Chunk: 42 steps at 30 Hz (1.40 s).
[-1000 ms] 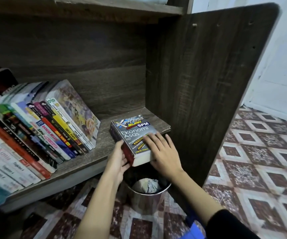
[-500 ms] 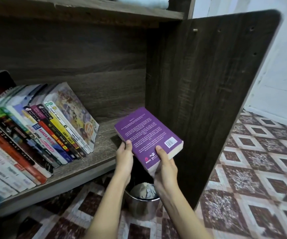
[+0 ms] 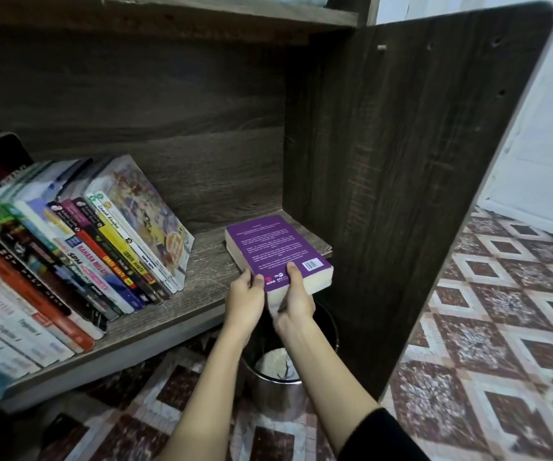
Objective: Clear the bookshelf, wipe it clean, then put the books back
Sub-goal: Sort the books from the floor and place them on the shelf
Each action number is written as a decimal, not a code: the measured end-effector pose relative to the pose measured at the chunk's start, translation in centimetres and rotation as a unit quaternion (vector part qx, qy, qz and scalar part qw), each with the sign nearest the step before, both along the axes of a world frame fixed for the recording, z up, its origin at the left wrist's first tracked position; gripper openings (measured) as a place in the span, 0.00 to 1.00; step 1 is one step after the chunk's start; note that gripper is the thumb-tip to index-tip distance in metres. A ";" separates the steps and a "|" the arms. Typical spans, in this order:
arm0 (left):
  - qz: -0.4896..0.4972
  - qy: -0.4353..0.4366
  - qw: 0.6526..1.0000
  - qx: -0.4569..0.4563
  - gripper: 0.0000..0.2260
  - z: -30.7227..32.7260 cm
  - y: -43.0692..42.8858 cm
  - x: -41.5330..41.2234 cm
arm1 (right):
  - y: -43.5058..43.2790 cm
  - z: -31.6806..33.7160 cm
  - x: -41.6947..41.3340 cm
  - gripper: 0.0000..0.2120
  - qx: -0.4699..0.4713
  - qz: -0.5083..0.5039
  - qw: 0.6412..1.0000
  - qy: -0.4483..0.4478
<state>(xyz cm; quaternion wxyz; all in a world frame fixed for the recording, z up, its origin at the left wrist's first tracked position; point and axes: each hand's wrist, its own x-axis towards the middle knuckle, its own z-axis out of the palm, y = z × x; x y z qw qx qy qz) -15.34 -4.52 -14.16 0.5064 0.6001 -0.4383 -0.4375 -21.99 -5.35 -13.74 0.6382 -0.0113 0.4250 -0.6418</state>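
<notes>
A thick purple book (image 3: pixel 275 247) lies back cover up at the right end of the dark wooden shelf (image 3: pixel 202 284), its near end sticking out past the shelf's front edge. My left hand (image 3: pixel 245 297) grips its near left corner. My right hand (image 3: pixel 295 301) holds the near edge, thumb on the cover and fingers underneath. A row of books (image 3: pixel 102 247) leans to the left on the same shelf, spines facing me. Whatever is under the purple book is hidden.
The shelf's tall side panel (image 3: pixel 401 194) stands right beside the purple book. A metal bin (image 3: pixel 278 387) with crumpled paper sits on the floor below my hands. Patterned floor tiles (image 3: pixel 501 311) spread to the right, and another shelf board (image 3: pixel 202 15) runs overhead.
A second ago my hands were on the Ekonomi Asas book lying flat on the shelf. Then both hands held the purple book above it; now it has come down and further into that spot.
</notes>
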 end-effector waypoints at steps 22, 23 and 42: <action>0.092 0.196 0.975 0.057 0.07 2.8 0.2 2.8 | 0.5 3.0 -3.1 0.32 -0.078 0.095 0.780 0.613; 0.089 0.230 0.967 0.059 0.07 3.2 0.4 3.5 | 0.0 3.4 -3.4 0.32 -0.064 0.113 0.814 0.566; 0.197 -0.226 0.917 -0.262 0.19 10.8 3.8 11.4 | 0.5 6.9 5.5 0.31 -0.301 0.158 0.702 0.626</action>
